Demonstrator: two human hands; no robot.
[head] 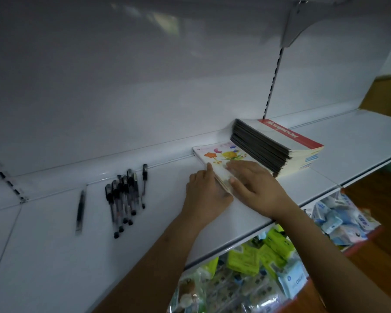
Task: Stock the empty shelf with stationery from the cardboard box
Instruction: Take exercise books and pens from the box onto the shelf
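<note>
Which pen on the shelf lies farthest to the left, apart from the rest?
The single black pen lying alone, left of the bunched black pens. Bare white shelf separates it from that cluster, and it lies farthest from both hands.

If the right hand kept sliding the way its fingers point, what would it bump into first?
Probably nothing on the colourful booklet it lies on; the right hand points up-left toward the shelf's back panel. The notebook stack sits just beside that line, though depth is unclear.
</note>
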